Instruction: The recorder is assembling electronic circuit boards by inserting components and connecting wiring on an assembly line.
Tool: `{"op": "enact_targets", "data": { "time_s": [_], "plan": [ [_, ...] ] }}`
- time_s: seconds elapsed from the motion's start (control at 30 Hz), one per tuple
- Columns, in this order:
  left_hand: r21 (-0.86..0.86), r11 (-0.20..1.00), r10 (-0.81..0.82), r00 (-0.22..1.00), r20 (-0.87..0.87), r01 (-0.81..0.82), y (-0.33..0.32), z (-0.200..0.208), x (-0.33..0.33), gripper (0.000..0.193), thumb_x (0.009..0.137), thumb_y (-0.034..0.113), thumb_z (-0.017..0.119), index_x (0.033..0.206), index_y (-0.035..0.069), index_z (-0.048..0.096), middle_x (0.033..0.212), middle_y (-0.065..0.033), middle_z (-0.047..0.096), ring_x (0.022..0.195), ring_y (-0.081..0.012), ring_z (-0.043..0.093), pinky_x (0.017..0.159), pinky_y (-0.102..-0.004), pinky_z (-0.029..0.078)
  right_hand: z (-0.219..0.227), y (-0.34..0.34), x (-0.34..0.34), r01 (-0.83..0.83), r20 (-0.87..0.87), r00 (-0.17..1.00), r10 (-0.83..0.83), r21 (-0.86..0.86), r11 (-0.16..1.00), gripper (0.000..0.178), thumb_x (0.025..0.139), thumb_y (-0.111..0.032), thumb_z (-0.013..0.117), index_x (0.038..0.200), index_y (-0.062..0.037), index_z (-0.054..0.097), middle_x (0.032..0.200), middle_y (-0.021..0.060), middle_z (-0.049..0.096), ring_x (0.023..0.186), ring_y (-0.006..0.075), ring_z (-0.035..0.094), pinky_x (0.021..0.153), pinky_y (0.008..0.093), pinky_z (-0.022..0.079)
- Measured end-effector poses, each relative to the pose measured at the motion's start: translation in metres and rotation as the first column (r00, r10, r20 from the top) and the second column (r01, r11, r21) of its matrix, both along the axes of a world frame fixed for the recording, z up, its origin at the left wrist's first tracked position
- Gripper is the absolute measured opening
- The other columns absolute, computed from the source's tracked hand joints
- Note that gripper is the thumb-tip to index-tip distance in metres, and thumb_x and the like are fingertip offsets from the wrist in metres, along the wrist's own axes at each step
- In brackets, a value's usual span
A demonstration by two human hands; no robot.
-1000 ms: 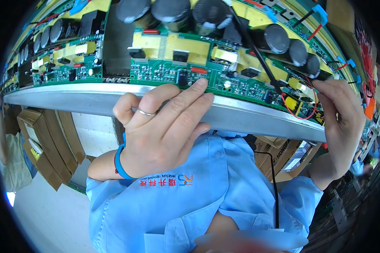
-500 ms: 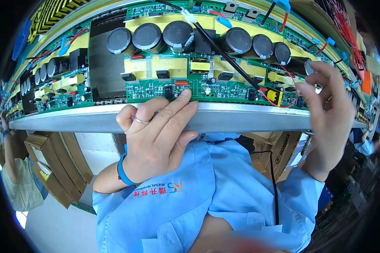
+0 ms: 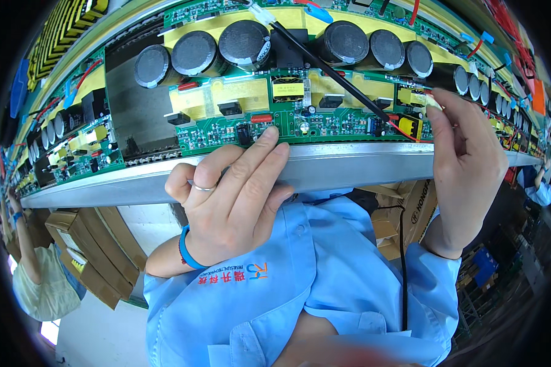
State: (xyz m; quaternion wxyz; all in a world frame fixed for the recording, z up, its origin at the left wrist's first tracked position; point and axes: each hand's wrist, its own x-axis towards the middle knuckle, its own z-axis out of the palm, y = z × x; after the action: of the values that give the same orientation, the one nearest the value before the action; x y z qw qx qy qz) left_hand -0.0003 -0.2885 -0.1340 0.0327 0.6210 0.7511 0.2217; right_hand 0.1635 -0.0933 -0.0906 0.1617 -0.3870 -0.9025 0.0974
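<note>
My left hand [image 3: 229,196] lies with outstretched fingers over the metal rail [image 3: 343,165]; its index fingertip touches the near edge of a green circuit board [image 3: 208,134]. Farther right, my right hand [image 3: 468,156] is closed in a pinch above the board, thumb and index finger together at a thin red wire [image 3: 404,132]. A small pale bit shows at those fingertips, too small to name. The red wire runs from the lower end of a black cable [image 3: 330,70], which slants across the board from a white connector [image 3: 262,13]. Large black capacitors [image 3: 245,46] stand in a row behind.
More boards line the rail on both sides, such as the one at left [image 3: 73,131]. Yellow-black parts [image 3: 61,37] are stacked at far left, and red wires [image 3: 520,46] hang at far right. Cardboard boxes [image 3: 95,244] stand below. A co-worker's arm [image 3: 27,244] shows at left.
My right hand has come inward and down to the board, its fingers closing in a pinch. The red wire's loop has been drawn toward it. My left hand stays at the board's edge.
</note>
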Motion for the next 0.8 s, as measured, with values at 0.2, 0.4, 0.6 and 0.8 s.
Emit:
{"op": "enact_targets", "data": {
  "time_s": [0.2, 0.4, 0.6, 0.8],
  "plan": [
    [0.013, 1.0, 0.003, 1.0, -0.006, -0.003, 0.0, -0.002, -0.002, 0.042, 0.082, 0.034, 0.069, 0.112, 0.005, 0.07, 0.117, -0.0054, 0.07, 0.091, -0.017, 0.058, 0.087, -0.0316, 0.026, 0.006, 0.003, -0.01, -0.065, 0.116, 0.992, 0.049, 0.145, 0.987, 0.005, 0.085, -0.002, 0.071, 0.09, -0.0015, 0.07, 0.068, 0.0015, 0.055, 0.056, 0.0064, 0.044, 0.048, 0.0231, 0.032],
    [0.026, 1.0, 0.01, 1.0, -0.015, -0.01, 0.0, -0.005, 0.001, 0.042, 0.082, 0.036, 0.068, 0.111, 0.005, 0.07, 0.116, -0.0056, 0.07, 0.089, -0.0159, 0.058, 0.086, -0.0321, 0.025, 0.002, 0.008, -0.008, -0.13, 0.167, 0.98, 0.111, 0.11, 0.985, 0.004, 0.084, -0.002, 0.071, 0.087, -0.0016, 0.069, 0.069, 0.0026, 0.055, 0.056, 0.0067, 0.044, 0.047, 0.0232, 0.031],
    [0.05, 0.999, 0.022, 1.0, -0.01, -0.021, 0.001, -0.007, 0.003, 0.041, 0.083, 0.037, 0.068, 0.11, 0.006, 0.071, 0.113, -0.0069, 0.071, 0.089, -0.0151, 0.059, 0.085, -0.0321, 0.025, 0.004, 0.004, -0.011, -0.098, 0.209, 0.975, 0.077, 0.092, 0.991, 0.004, 0.083, -0.001, 0.071, 0.087, -0.0016, 0.069, 0.069, 0.003, 0.056, 0.056, 0.0073, 0.044, 0.047, 0.024, 0.031],
    [0.058, 0.998, 0.018, 1.0, -0.006, -0.018, 0.006, -0.008, 0.001, 0.041, 0.084, 0.037, 0.067, 0.109, 0.004, 0.071, 0.111, -0.0072, 0.072, 0.088, -0.0151, 0.059, 0.085, -0.0315, 0.025, 0.002, 0.013, -0.009, -0.164, 0.228, 0.964, 0.137, 0.103, 0.981, 0.004, 0.083, 0.0, 0.07, 0.087, -0.0013, 0.069, 0.071, 0.0045, 0.058, 0.057, 0.0092, 0.049, 0.05, 0.0237, 0.037]
  ]
}}
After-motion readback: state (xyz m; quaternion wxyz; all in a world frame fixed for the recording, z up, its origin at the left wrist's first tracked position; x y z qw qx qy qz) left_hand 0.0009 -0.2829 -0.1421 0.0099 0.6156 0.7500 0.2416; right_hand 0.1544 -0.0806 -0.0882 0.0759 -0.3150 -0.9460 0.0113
